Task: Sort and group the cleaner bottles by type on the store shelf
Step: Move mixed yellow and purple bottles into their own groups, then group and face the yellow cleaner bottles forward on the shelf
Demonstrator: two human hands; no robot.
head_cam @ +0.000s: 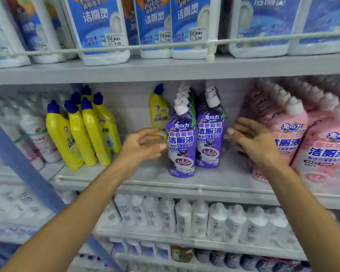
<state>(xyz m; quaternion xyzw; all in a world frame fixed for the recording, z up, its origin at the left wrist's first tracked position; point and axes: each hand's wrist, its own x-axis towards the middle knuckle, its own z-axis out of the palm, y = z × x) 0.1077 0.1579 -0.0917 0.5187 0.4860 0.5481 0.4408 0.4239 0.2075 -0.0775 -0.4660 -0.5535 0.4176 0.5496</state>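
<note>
Purple bottles (182, 142) stand in two rows on the mid shelf (224, 173), btwn your hands. Your L hand (141, 146) has loose fingers, holds nothing, tips just beside the front one. R hand (253, 142) same, near pink bottles (290, 134). Yellow bottles (77, 134) sit further left.

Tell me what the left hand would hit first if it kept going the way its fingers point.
Probably the front purple bottle of the left-hand row: the left hand points right at its side, fingertips almost touching. Depth is unclear, so it might pass just in front.
</note>
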